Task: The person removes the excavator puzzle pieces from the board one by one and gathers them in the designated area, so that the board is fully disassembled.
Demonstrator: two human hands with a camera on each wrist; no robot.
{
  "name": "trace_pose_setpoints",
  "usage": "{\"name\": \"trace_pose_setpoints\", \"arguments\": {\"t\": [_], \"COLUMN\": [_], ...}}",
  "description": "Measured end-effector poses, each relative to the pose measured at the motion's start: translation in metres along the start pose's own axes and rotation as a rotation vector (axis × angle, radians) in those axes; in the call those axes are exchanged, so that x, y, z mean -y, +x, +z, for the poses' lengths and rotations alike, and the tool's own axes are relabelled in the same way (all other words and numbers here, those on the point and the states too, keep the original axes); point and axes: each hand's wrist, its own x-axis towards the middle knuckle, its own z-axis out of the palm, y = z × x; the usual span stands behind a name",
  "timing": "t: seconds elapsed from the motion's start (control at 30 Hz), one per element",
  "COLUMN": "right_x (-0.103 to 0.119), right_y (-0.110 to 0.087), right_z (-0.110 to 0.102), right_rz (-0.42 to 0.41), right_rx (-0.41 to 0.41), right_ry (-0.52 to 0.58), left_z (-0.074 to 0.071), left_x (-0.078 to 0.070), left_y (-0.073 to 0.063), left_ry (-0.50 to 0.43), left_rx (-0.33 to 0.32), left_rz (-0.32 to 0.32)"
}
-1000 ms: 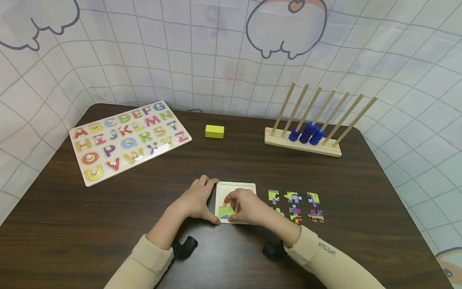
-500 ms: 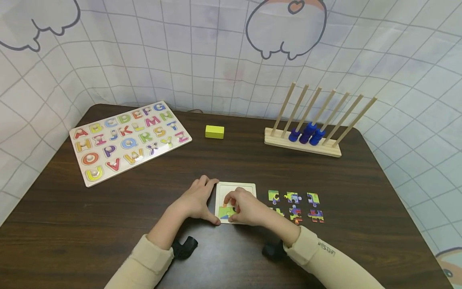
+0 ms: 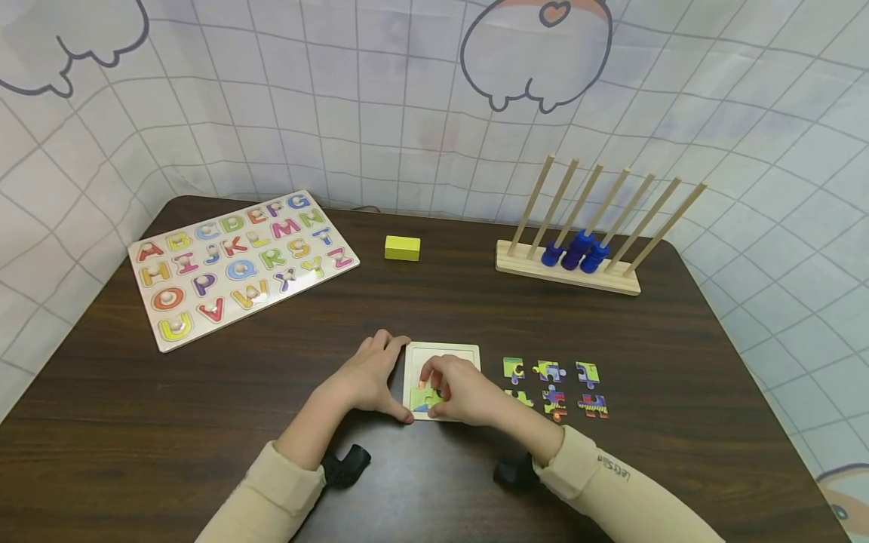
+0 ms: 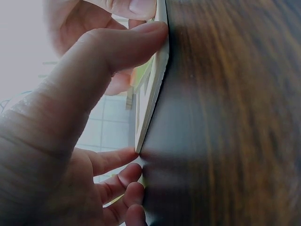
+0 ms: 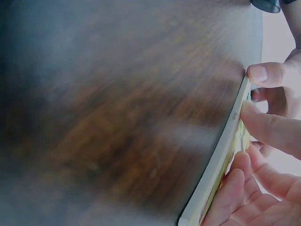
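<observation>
A small square wooden puzzle tray (image 3: 444,348) lies flat on the table in front of me. Green and blue jigsaw pieces (image 3: 422,400) sit in its near left corner. My left hand (image 3: 370,373) spans the tray's left side, with the thumb at the near corner and the forefinger at the far corner; the left wrist view shows the thumb (image 4: 141,42) against the rim. Over the tray, my right hand (image 3: 462,388) has its fingers curled and pinches a puzzle piece, which the hand largely hides. The right wrist view shows its thumb (image 5: 263,125) at the tray's near edge.
Several loose jigsaw pieces (image 3: 551,371) lie in two rows right of the tray. Farther back stand an alphabet board (image 3: 227,302), a yellow block (image 3: 403,248) and a wooden peg rack (image 3: 570,275) with blue beads. A tiled-pattern curtain (image 3: 380,98) hangs behind the table.
</observation>
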Motion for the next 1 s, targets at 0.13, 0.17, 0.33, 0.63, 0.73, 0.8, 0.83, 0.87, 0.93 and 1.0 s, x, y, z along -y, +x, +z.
{"name": "trace_pose_setpoints", "arguments": {"t": [0.13,0.17,0.33,0.63,0.73,0.8,0.83,0.87,0.93,1.0], "right_x": [-0.0006,-0.0007,-0.0038,-0.0039,-0.0023,-0.0014,-0.0011,-0.0007,-0.0003,-0.0002], "right_y": [-0.0007,-0.0011,-0.0018,-0.0015,-0.0013,-0.0009,-0.0008,-0.0006,-0.0004,-0.0003], "right_z": [-0.0005,-0.0009,-0.0028,-0.0001,0.0007,0.0008,0.0009,0.0008,0.0011,0.0015], "right_rz": [-0.010,-0.013,-0.040,-0.055,-0.048,-0.048,-0.045,-0.044,-0.045,-0.041], "right_rx": [-0.004,-0.003,-0.003,-0.043,-0.057,-0.064,-0.067,-0.070,-0.074,-0.077], "right_ry": [0.032,0.040,0.070,0.027,0.007,-0.004,-0.009,-0.015,-0.024,-0.030], "left_z": [-0.0004,-0.0004,-0.0013,-0.0007,-0.0011,-0.0014,-0.0014,-0.0013,-0.0013,-0.0010], "left_x": [0.0002,0.0003,0.0000,0.0000,-0.0002,-0.0004,-0.0003,-0.0001,0.0001,0.0004], "left_y": [-0.0005,-0.0005,-0.0008,0.0003,0.0004,0.0003,0.0003,0.0003,0.0001,0.0000], "left_ry": [-0.001,-0.001,-0.001,0.001,0.003,0.002,0.001,0.001,-0.004,-0.007], "left_rx": [-0.003,-0.003,-0.005,-0.004,-0.007,-0.009,-0.009,-0.009,-0.008,-0.005], "left_rz": [-0.003,-0.004,-0.005,0.011,0.018,0.022,0.022,0.023,0.021,0.018]}}
